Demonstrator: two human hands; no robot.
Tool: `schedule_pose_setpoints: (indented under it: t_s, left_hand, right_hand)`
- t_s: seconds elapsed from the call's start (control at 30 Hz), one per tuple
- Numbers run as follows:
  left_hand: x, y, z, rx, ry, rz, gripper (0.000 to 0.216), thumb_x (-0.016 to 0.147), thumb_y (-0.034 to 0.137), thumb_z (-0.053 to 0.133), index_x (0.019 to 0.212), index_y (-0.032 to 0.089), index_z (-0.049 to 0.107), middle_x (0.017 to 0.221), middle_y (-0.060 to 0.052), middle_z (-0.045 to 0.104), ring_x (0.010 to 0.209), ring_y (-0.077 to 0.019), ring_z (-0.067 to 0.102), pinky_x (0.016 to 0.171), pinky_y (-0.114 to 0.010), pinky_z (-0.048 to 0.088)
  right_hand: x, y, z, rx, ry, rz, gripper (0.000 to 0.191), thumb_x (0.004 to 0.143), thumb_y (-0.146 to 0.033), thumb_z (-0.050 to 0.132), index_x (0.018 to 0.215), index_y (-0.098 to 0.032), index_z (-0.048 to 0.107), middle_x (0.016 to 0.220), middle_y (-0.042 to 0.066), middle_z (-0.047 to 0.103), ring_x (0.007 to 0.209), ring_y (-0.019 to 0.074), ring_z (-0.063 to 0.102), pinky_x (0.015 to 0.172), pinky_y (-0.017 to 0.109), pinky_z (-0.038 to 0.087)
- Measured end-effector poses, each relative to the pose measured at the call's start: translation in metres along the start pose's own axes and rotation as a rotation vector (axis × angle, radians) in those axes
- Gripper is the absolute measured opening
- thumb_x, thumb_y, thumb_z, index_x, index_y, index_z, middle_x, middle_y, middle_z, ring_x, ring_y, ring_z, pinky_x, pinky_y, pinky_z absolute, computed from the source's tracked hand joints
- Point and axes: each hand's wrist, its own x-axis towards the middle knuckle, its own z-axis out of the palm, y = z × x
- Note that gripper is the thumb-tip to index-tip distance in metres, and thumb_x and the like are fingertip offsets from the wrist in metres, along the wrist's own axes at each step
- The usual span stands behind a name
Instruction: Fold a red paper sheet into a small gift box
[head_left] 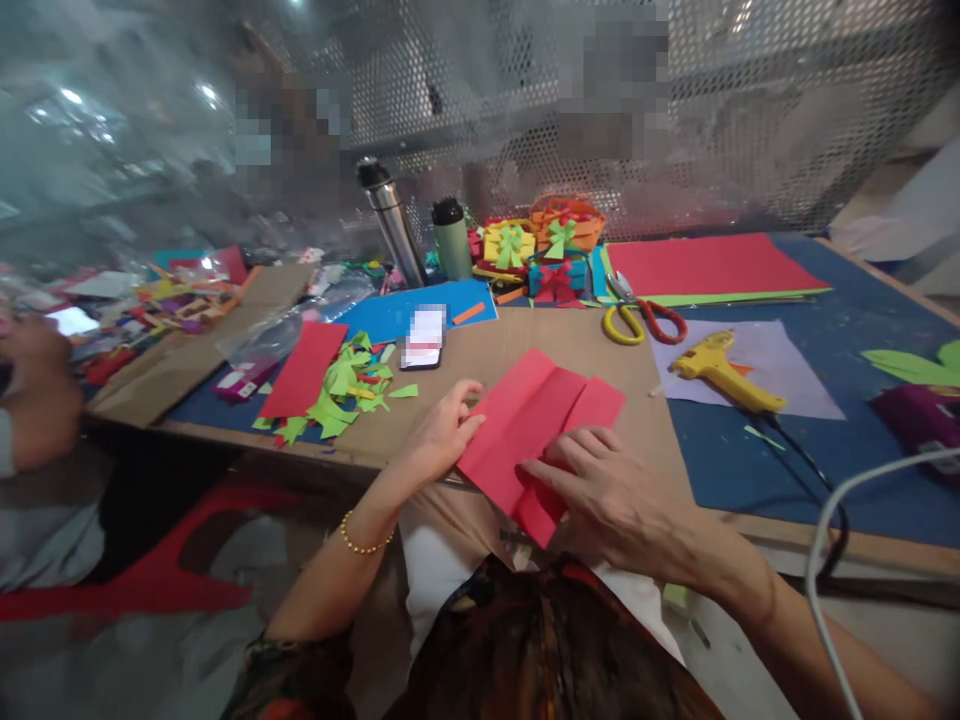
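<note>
A creased sheet of red paper [536, 420] lies on the brown cardboard [525, 345] at the table's near edge. My left hand [442, 430] pinches the sheet's left edge, fingers closed on it. My right hand [600, 490] presses on the sheet's lower right part, its fingers curled over the fold. Both hands touch the paper.
Scissors [641, 320] and a yellow glue gun [720, 372] lie to the right, its cord [802, 460] trailing toward me. A phone [422, 340], green scraps [345, 390], another red sheet [304, 368], two bottles [394, 235] and paper boxes [544, 250] stand behind. Another person's arm [34, 400] is at left.
</note>
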Motion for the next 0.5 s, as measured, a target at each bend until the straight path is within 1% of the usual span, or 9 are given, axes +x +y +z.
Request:
schedule_pose_setpoints:
  t_s: [0.03,0.07,0.1,0.17,0.2,0.27,0.33,0.43,0.5]
  left_hand:
    - [-0.001,-0.001,0.001,-0.017,-0.002,0.029,0.049,0.091,0.021,0.054,0.139,0.019,0.059,0.072,0.004,0.069,0.066,-0.0157,0.062,0.066,-0.027,0.048]
    - [-0.002,-0.002,0.003,-0.039,-0.005,0.066,0.054,0.092,0.021,0.052,0.146,0.021,0.056,0.08,0.002,0.074,0.071,-0.0162,0.066,0.07,-0.029,0.052]
    - [-0.004,-0.003,0.004,-0.065,-0.011,0.104,0.053,0.093,0.022,0.049,0.146,0.023,0.058,0.09,-0.001,0.078,0.078,-0.0169,0.069,0.077,-0.031,0.055]
    - [-0.007,-0.005,0.005,-0.106,-0.02,0.15,0.045,0.095,0.023,0.046,0.132,0.025,0.071,0.11,-0.005,0.081,0.096,-0.0191,0.074,0.09,-0.034,0.058]
    - [-0.009,-0.006,0.006,-0.111,-0.016,0.146,0.042,0.095,0.023,0.046,0.123,0.025,0.077,0.115,-0.006,0.08,0.101,-0.0204,0.075,0.093,-0.036,0.058]
    - [-0.013,-0.006,0.005,-0.086,0.005,0.101,0.04,0.095,0.023,0.045,0.115,0.023,0.08,0.115,-0.007,0.081,0.101,-0.0226,0.076,0.093,-0.039,0.059]
    - [-0.019,-0.005,0.003,-0.045,0.008,0.07,0.041,0.095,0.021,0.045,0.118,0.021,0.079,0.114,-0.008,0.081,0.1,-0.0232,0.076,0.092,-0.039,0.06]
    - [-0.028,-0.002,-0.003,0.074,-0.056,0.121,0.041,0.095,0.019,0.047,0.124,0.019,0.076,0.112,-0.009,0.079,0.102,-0.0232,0.074,0.093,-0.038,0.059]
    - [-0.032,-0.001,-0.006,0.199,-0.057,0.21,0.036,0.097,0.025,0.052,0.124,0.019,0.076,0.111,-0.012,0.075,0.103,-0.0256,0.072,0.095,-0.043,0.059]
  right_hand:
    - [-0.001,0.0,-0.005,-0.006,0.01,0.012,0.039,0.088,-0.018,0.061,0.126,-0.019,0.067,0.101,0.01,0.063,0.093,0.0253,0.054,0.083,0.041,0.042]
    - [-0.003,-0.001,-0.009,-0.014,0.023,0.023,0.031,0.09,-0.019,0.061,0.119,-0.021,0.07,0.097,0.009,0.062,0.09,0.0247,0.053,0.08,0.04,0.041]
    - [-0.005,-0.001,-0.014,-0.024,0.041,0.036,0.023,0.092,-0.02,0.06,0.111,-0.022,0.072,0.095,0.009,0.062,0.088,0.0243,0.052,0.078,0.039,0.04]
    - [-0.011,-0.001,-0.022,-0.065,0.093,0.059,0.016,0.095,-0.02,0.057,0.098,-0.021,0.072,0.098,0.01,0.065,0.091,0.0244,0.054,0.079,0.04,0.042]
    - [-0.015,-0.001,-0.025,-0.101,0.133,0.065,0.016,0.097,-0.019,0.056,0.096,-0.021,0.072,0.102,0.011,0.067,0.097,0.025,0.057,0.083,0.041,0.044]
    - [-0.024,0.002,-0.028,-0.19,0.231,0.074,0.019,0.099,-0.015,0.052,0.094,-0.02,0.07,0.116,0.013,0.07,0.114,0.0267,0.058,0.098,0.045,0.045]
    - [-0.035,0.007,-0.025,-0.256,0.284,0.064,0.021,0.099,-0.012,0.05,0.095,-0.02,0.069,0.127,0.014,0.07,0.128,0.0272,0.056,0.109,0.047,0.043]
    - [-0.049,0.015,-0.016,-0.241,0.237,0.03,0.025,0.097,-0.008,0.045,0.104,-0.018,0.066,0.126,0.015,0.072,0.126,0.0253,0.062,0.108,0.044,0.05]
    - [-0.055,0.019,-0.01,-0.176,0.2,0.046,0.032,0.092,-0.003,0.042,0.112,-0.016,0.064,0.125,0.016,0.073,0.123,0.0243,0.065,0.104,0.041,0.054]
